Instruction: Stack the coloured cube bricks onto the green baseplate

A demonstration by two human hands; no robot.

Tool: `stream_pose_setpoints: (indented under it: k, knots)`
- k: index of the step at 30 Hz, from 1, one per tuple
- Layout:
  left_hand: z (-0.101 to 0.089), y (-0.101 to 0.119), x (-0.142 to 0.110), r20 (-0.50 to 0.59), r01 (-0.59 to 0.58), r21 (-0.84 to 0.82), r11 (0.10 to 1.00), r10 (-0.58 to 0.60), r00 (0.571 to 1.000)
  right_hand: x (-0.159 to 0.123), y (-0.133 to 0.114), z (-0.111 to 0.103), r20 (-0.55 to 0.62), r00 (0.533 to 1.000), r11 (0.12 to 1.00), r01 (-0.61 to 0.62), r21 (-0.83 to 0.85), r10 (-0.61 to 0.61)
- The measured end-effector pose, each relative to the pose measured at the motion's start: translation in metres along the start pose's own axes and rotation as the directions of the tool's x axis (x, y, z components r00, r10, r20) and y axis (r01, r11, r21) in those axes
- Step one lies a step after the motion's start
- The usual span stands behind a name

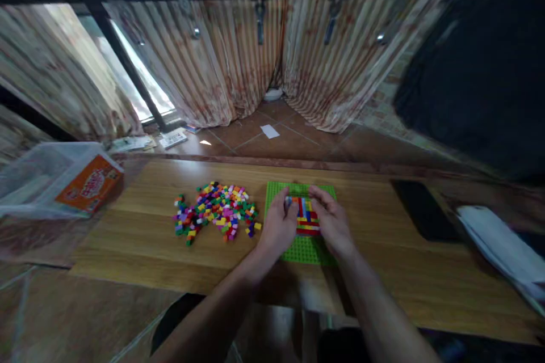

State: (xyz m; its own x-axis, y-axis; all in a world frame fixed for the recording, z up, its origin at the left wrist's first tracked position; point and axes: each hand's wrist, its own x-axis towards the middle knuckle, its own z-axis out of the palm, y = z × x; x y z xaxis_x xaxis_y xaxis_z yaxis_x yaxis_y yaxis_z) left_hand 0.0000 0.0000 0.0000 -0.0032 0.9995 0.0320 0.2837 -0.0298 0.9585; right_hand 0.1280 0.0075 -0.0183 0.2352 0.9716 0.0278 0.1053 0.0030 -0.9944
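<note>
A block of multicoloured toy bricks (307, 220), laid in rows of red, yellow, blue and white, stands on a green baseplate (309, 252). My left hand (279, 224) is at the block's left side, its thumb and fingers bent close together at the upper left corner. Whatever is between those fingers is too small to make out. On the opposite side, my right hand (332, 221) reaches over the right edge of the block, with thumb and forefinger apart. The hands cover both side edges of the block. Left of the baseplate lies a spread pile of small loose bricks (219, 207).
The wooden table (149, 255) carries a black phone-like slab (423, 210) on the right. White cloth or paper (502, 244) lies beyond it. A clear plastic bin (45, 176) with an orange label stands at the left end. Striped curtains (238, 62) hang behind.
</note>
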Motion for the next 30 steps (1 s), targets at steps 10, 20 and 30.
stream_pose_setpoints:
  k: [10, 20, 30]
  knots:
    - [0.014, -0.002, -0.009, -0.073, -0.165, 0.173, 0.971, 0.180, 0.981, -0.012, -0.006, 0.006, 0.002, 0.980, 0.916, 0.188, -0.355, -0.201]
    - [0.013, 0.007, -0.013, -0.072, -0.109, 0.155, 0.982, 0.121, 0.990, -0.011, -0.001, 0.004, 0.009, 0.974, 0.897, 0.213, -0.386, -0.227]
    - [0.016, 0.011, -0.013, -0.084, -0.060, 0.087, 0.994, 0.067, 0.994, -0.009, -0.005, 0.001, -0.024, 0.989, 0.902, 0.126, -0.413, -0.149]
